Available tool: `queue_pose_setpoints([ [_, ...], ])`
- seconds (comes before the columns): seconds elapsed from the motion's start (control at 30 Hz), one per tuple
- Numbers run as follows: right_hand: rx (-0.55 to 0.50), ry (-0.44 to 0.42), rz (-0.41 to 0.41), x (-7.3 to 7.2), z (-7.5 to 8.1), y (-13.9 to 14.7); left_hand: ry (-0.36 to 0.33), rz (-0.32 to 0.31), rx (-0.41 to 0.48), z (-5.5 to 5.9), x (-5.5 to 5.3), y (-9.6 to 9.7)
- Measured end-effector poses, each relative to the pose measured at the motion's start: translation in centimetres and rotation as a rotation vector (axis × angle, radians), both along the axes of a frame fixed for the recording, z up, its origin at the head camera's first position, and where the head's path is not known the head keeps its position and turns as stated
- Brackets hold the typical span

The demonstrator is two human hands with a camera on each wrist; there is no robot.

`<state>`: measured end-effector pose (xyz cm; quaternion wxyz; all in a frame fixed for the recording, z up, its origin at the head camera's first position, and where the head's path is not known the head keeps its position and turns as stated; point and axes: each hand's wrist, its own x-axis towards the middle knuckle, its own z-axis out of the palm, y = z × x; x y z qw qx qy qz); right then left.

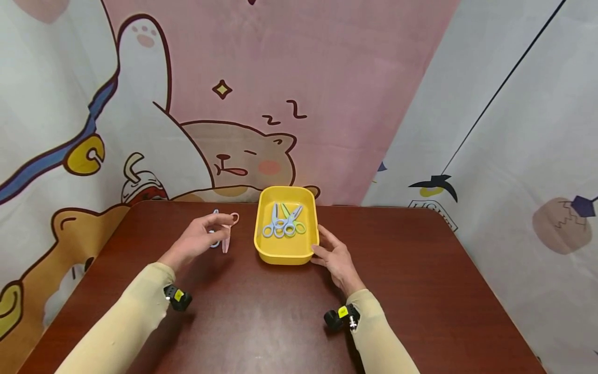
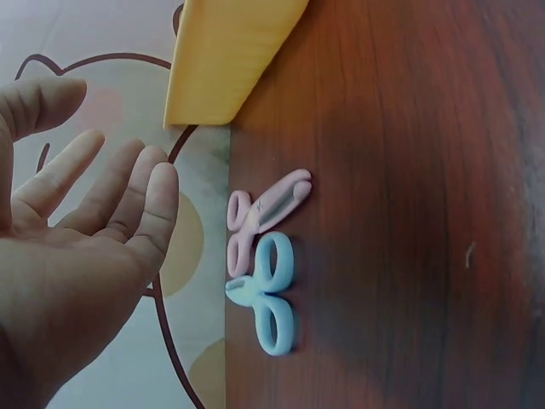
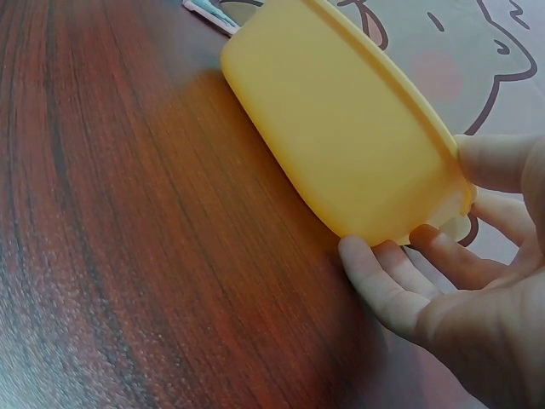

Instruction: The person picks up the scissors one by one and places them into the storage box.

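My left hand point(image 1: 198, 240) hovers over the table's left part with loosely bent fingers, holding nothing. Beneath and beside it lie pink scissors point(image 2: 260, 217) and light-blue scissors point(image 2: 271, 294); the hand partly covers them in the head view. To the right stands a yellow plastic tray point(image 1: 285, 258). Inside it are blue scissors point(image 1: 274, 218), a second blue pair point(image 1: 293, 220) overlapping green-handled scissors point(image 1: 301, 227). My right hand point(image 1: 337, 259) holds the tray's right side near its front corner, with the thumb at the rim and fingers against the lower wall in the right wrist view.
A dark reddish-brown wooden table point(image 1: 261, 322) carries everything. Behind it hangs a cartoon-printed cloth point(image 1: 345, 104), close to the table's back edge and to the tray. Each wrist wears a small black camera.
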<state>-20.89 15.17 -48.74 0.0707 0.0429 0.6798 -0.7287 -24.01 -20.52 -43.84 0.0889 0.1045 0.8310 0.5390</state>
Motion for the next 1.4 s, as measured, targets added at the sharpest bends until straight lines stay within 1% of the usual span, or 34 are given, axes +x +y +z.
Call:
queue_pose_setpoints([
  [0.1, 0.003, 0.005, 0.004, 0.0, 0.0, 0.0, 0.003, 0.044, -0.035, -0.2, 0.0, -0.3],
  [0.17, 0.004, 0.007, 0.005, 0.0, 0.0, 0.0, 0.005, 0.060, -0.054, -0.2, 0.0, -0.5],
  [0.23, 0.006, 0.005, 0.006, 0.0, 0.0, 0.0, 0.003, 0.067, -0.056, -0.3, 0.0, -0.7],
  [0.4, 0.011, 0.001, 0.007, -0.1, -0.2, 0.1, 0.000, 0.062, -0.071, -0.5, 0.0, -0.9],
  [0.57, 0.019, 0.003, 0.008, -0.1, -0.3, 0.0, -0.013, 0.075, -0.072, -0.8, 0.0, -1.0],
  [0.67, 0.024, 0.002, 0.006, -0.1, -0.2, 0.0, -0.011, 0.086, -0.074, -1.2, -0.1, -1.2],
  [0.9, 0.019, 0.002, 0.001, -0.1, -0.2, 0.0, 0.013, 0.117, -0.120, -1.8, -0.2, -1.6],
  [1.1, 0.015, 0.004, 0.003, 0.0, -0.2, 0.0, -0.022, 0.151, -0.142, -1.8, -0.3, -1.8],
  [1.4, 0.008, 0.001, -0.002, 0.0, 0.0, 0.0, -0.026, 0.171, -0.157, -2.3, -0.4, -2.4],
])
